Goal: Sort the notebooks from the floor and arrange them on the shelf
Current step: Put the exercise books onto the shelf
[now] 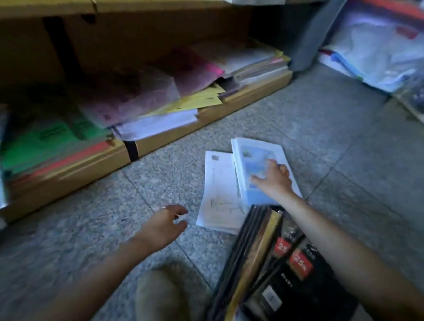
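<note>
Right hand: the right hand reaches forward on a straight forearm and lies palm-down on the pale blue, white-edged notebook; its fingers are spread over the cover, thumb out to the left, not wrapped round anything.
Left hand: the left hand hovers low over the speckled grey tiled floor, palm turned inward, fingers loosely curved and holding nothing.
Blue notebook: it lies flat on the floor, just in front of the shelf, overlapping a white printed booklet that sticks out to its left.
Black stack: a pile of black plastic-wrapped diaries with red price labels lies under the right forearm, its far end touching the blue notebook's near edge (the picture is blurred here).
Shelf: the low tan wooden shelf carries slumped heaps of pink and yellow notebooks and, further left, green ones.
</note>
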Demonstrator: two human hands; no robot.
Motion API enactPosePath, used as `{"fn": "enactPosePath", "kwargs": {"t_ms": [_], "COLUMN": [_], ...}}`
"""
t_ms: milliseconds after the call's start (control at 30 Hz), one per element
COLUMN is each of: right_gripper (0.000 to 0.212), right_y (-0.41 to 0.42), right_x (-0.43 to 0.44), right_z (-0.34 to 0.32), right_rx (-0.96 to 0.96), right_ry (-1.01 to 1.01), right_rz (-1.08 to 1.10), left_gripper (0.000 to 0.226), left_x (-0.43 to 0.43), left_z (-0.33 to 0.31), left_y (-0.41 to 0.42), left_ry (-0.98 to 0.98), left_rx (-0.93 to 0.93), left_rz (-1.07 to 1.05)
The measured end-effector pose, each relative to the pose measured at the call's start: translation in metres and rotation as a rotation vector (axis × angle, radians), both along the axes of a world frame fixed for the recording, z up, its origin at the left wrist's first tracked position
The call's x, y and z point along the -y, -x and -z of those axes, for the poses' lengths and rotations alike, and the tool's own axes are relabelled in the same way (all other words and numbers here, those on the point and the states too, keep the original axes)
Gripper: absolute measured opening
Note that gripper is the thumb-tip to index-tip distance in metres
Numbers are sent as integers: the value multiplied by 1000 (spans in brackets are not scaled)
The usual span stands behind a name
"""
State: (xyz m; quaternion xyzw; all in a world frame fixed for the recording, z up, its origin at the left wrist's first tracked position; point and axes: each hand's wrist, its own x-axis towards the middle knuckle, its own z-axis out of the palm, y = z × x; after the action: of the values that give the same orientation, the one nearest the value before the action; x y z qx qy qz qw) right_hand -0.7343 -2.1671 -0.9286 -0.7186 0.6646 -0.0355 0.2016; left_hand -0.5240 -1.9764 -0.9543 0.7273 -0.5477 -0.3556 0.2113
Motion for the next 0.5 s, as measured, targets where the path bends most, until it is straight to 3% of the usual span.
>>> {"fn": "enactPosePath", "kwargs": {"t_ms": [100,200,400,433,500], "right_gripper": [83,98,143,135,97], "right_y": [32,50,73,74,69], "right_x": [17,20,49,49,42], "right_z": [22,41,62,59,48], "right_rx": [102,126,267,292,332], "right_ry": [-3,-110,-252,-268,-301], "right_rz": [305,406,446,428,402], "left_gripper": [43,46,53,55,57], "left_x": [21,39,66,68,71], "left_z": [25,41,47,48,49], "left_y": [19,32,35,34,32], "left_ry": [-60,-105,-115,-129,-142], "left_rx": [-272,-437,-368,-340,-271], "left_rz": [-227,-316,-373,-363,-322]}}
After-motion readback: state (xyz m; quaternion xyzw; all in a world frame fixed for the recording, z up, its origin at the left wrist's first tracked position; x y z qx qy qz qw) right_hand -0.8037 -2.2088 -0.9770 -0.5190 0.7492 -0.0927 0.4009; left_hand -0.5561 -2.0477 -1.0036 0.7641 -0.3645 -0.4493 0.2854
